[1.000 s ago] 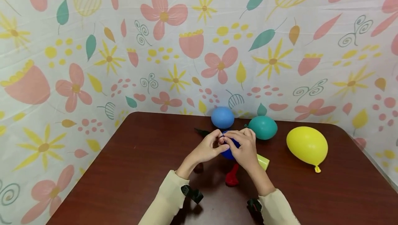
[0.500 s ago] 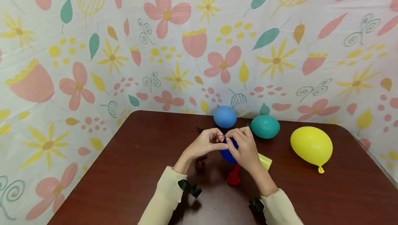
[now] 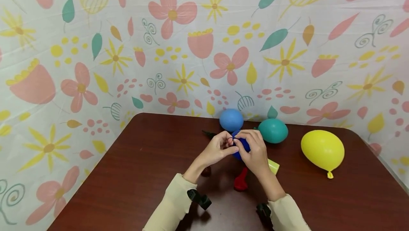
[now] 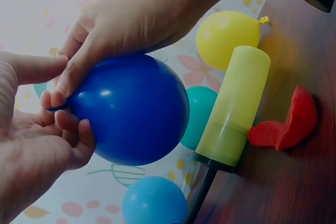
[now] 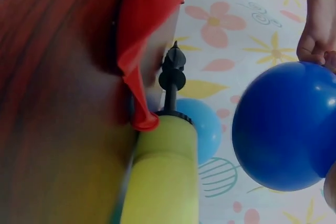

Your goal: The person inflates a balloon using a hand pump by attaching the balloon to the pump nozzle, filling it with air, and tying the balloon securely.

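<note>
A dark blue inflated balloon (image 3: 241,145) is held up between both hands over the table. In the left wrist view, my left hand (image 4: 37,145) has its fingertips curled at the neck (image 4: 56,107) of the balloon (image 4: 139,111). My right hand (image 4: 121,27) comes in from above and pinches the same neck, its thumb and fingertips right beside the left ones. The head view shows the left hand (image 3: 218,149) and right hand (image 3: 254,149) meeting there. In the right wrist view, the balloon (image 5: 286,127) partly covers the left hand (image 5: 319,19).
A yellow-green hand pump (image 4: 233,106) and a limp red balloon (image 3: 241,180) lie below the hands. Light blue (image 3: 231,120), teal (image 3: 273,131) and yellow (image 3: 322,150) inflated balloons sit farther back and right, before the patterned cloth (image 3: 172,46). Something small and brown (image 3: 206,171) lies by the left wrist.
The blue balloon has shifted slightly up in the head view, between the hands. Its neck, stretched between the fingertips half a second ago, now shows less. Both hands keep hold of it.
</note>
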Tool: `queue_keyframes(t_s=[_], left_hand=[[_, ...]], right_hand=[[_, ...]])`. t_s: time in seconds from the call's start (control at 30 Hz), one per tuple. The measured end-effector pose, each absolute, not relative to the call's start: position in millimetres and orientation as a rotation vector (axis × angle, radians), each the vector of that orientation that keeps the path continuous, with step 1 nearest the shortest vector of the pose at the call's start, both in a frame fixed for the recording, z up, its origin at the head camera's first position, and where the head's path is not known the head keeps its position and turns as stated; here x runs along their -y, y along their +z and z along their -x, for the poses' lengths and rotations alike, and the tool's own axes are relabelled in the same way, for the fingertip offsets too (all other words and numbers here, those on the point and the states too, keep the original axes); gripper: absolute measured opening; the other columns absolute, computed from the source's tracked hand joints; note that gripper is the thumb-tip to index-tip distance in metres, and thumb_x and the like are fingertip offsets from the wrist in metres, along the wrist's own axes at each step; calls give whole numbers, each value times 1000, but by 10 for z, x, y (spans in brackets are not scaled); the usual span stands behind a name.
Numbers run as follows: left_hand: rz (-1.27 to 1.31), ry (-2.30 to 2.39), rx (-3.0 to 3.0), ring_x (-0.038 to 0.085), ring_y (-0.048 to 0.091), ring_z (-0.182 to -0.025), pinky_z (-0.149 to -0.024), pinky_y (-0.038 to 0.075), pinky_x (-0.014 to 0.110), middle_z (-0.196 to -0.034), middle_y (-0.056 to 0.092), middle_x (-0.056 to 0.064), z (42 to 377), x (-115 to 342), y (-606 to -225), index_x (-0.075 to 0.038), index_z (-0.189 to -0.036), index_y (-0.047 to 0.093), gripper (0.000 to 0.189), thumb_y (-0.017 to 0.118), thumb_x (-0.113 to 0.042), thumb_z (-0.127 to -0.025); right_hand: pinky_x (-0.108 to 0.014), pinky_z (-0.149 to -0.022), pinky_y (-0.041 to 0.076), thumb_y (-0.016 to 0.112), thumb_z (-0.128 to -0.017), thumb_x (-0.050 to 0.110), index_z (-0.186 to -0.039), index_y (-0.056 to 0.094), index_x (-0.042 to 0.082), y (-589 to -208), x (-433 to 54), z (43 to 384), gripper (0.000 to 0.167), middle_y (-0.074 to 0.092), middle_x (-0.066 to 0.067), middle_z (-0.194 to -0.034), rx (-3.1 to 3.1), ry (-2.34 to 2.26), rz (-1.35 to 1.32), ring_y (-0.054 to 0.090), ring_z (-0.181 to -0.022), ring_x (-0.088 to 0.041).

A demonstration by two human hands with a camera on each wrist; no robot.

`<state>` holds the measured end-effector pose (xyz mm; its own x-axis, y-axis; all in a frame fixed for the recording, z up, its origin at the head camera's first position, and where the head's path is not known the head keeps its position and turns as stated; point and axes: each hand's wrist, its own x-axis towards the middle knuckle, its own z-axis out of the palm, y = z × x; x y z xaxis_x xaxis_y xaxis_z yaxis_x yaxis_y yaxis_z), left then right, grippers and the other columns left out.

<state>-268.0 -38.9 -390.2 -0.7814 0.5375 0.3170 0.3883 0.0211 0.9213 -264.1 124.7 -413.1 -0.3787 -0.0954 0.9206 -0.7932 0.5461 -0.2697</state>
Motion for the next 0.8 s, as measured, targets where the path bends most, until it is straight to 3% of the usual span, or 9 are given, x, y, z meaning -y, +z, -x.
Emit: queue_keyframes(t_s=[0.07, 0.17, 0.3, 0.4, 0.53, 0.67, 0.77, 0.8], left_hand=[[-975, 1870, -2181, 4, 41, -70, -63, 34, 17, -86, 40, 2, 2668, 381, -3891, 5, -94, 44, 16, 60, 1, -92], [-947, 1873, -2196, 4, 41, -71, -63, 35, 17, -88, 41, 2, 2659, 368, -3886, 5, -95, 44, 17, 60, 0, -91], [-896, 1900, -2151, 2, 41, -72, -64, 35, 16, -88, 41, 0, 2647, 354, -3883, 5, -97, 44, 16, 59, 2, -92], [-893, 1921, -2109, 2, 41, -73, -66, 35, 16, -88, 41, 0, 2646, 332, -3887, 6, -98, 44, 13, 55, 1, -94], [-903, 1977, -2094, 6, 46, -80, -73, 41, 17, -90, 45, 4, 2667, 303, -3901, 10, -98, 45, 17, 39, -5, -103], [-894, 2004, -2110, 9, 46, -85, -79, 44, 18, -92, 46, 7, 2684, 284, -3930, 11, -98, 45, 29, 28, -10, -107], [-912, 1997, -2121, 9, 46, -86, -80, 45, 17, -93, 47, 11, 2682, 289, -3944, 11, -98, 45, 28, 28, -10, -107], [-917, 2002, -2116, 9, 46, -86, -80, 44, 16, -94, 47, 13, 2684, 291, -3946, 11, -98, 45, 28, 28, -10, -107]], right_hand=[[-32, -90, 44, 66, -94, 20, -90, 68, -2, -4125, -1238, 2636, 22, 68, -17, -92, 1795, 878, -714, 57, -91, -33], [-27, -104, 42, 61, -96, 27, -88, 68, -3, -4137, -1211, 2629, 32, 67, -18, -92, 1751, 835, -682, 59, -91, -35], [-29, -115, 33, 64, -95, 24, -83, 68, -6, -4178, -1159, 2628, 32, 68, -21, -91, 1649, 769, -643, 63, -90, -36], [-34, -116, 34, 65, -94, 22, -80, 68, -6, -4195, -1139, 2628, 31, 69, -21, -90, 1578, 759, -617, 64, -88, -36], [-47, -114, 34, 66, -93, 20, -81, 68, -5, -4191, -1143, 2639, 28, 69, -20, -89, 1583, 817, -624, 65, -89, -35], [-62, -109, 33, 75, -80, -2, -83, 69, -3, -4178, -1163, 2638, 7, 70, -19, -88, 1662, 978, -594, 66, -92, -30], [-67, -108, 30, 78, -67, -15, -82, 70, -3, -4177, -1167, 2635, 21, 71, -20, -87, 1684, 1039, -574, 66, -94, -28], [-67, -109, 28, 78, -68, -13, -82, 70, -3, -4178, -1166, 2632, 19, 71, -20, -87, 1687, 1035, -578, 66, -94, -28]])
